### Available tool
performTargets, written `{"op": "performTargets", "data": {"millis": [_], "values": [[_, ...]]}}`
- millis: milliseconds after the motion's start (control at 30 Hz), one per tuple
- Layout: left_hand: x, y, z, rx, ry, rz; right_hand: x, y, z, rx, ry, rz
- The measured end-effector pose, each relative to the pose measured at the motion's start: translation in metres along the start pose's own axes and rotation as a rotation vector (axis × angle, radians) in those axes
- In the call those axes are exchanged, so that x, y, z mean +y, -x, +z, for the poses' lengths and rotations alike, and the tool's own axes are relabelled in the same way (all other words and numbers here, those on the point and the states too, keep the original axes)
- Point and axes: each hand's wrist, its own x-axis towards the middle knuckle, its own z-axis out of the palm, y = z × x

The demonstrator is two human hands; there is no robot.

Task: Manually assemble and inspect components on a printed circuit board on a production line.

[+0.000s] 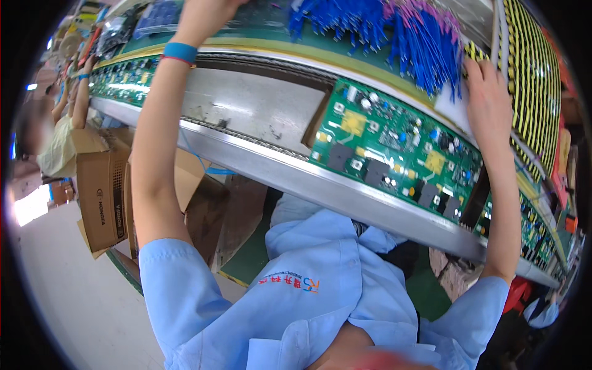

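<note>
My left hand reaches up to the top edge of the picture, where its fingers are cut off. A blue band circles that wrist. On the right, my right hand is beside the bundle of blue wires. Its fingers curl at the edge of the black-and-yellow striped strips, their tips hidden. A green circuit board, fitted with black, yellow and white parts, lies on the conveyor line between my arms, touched by neither hand.
The metal rail runs along the near side of the line. More circuit boards stand farther left and right. An open cardboard box sits below at left. Another person works at the far left.
</note>
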Motion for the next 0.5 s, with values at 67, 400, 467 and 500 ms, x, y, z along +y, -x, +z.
{"op": "performTargets", "data": {"millis": [67,400,467,500], "values": [[0.002,-0.004,0.006,-0.052,-0.491,-0.116,0.007,0.000,0.000,-0.018,0.051,-0.039],[-0.067,0.006,0.002,-0.026,-0.547,0.054,0.004,0.002,-0.016,0.207,0.033,-0.073],[-0.060,0.008,-0.003,-0.032,-0.609,0.041,-0.003,0.003,-0.048,0.159,-0.293,0.039],[-0.055,0.004,0.012,-0.034,-0.599,0.041,-0.006,0.003,-0.059,0.081,-0.604,0.156]]}}
